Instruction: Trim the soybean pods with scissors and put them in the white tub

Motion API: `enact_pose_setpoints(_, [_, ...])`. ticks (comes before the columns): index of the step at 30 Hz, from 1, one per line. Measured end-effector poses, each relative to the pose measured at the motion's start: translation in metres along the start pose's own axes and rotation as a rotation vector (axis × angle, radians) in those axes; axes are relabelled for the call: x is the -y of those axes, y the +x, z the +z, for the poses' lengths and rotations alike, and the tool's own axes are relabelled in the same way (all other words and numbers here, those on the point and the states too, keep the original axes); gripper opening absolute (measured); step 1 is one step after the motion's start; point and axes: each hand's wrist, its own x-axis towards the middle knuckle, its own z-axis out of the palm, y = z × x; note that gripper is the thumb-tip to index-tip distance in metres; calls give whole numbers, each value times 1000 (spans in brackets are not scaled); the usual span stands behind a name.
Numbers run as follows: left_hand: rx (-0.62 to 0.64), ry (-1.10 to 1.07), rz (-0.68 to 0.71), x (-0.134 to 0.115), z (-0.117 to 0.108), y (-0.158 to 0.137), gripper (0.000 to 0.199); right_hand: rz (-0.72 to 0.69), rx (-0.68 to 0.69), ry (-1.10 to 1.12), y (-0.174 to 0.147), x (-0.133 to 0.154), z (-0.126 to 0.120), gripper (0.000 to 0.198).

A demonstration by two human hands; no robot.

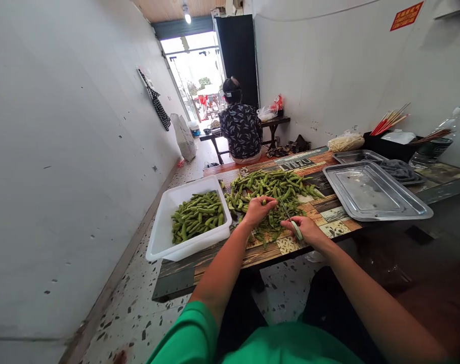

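Note:
My left hand [259,210] is closed in a pinch on a green soybean pod [264,202], above the front of a loose heap of pods [267,183] on the table. Just to its right, my right hand [304,228] grips a pair of scissors with pale green handles [296,230]. The blades point up and left, close to the left fingertips. Cut bits and pods [265,233] lie under both hands. At the left stands a white plastic tub [168,202] holding many pods [199,215].
Metal trays [377,194] lie on the patterned table [207,268] at the right. Behind them are a black box [389,146] with skewers, a clear bottle [438,139] and a bagged bundle [345,141]. Another person [240,126] sits beyond the table, back turned.

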Motion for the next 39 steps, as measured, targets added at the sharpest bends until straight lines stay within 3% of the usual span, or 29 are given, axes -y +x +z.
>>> enact_pose_setpoints(11, [288, -163, -168, -15, 2, -12, 39, -145, 17, -17, 2, -7, 3, 46])
enact_pose_setpoints(19, [161, -586, -267, -16, -2, -7, 38, 37, 6, 136, -4, 0, 6, 40])
enact_pose_setpoints(26, [85, -581, -322, -16, 5, -8, 25, 9, 9, 114, -1, 0, 18, 44])
enact_pose_setpoints(39, [98, -657, -344, -12, 20, -13, 32, -44, -106, 221, 1, 2, 31, 47])
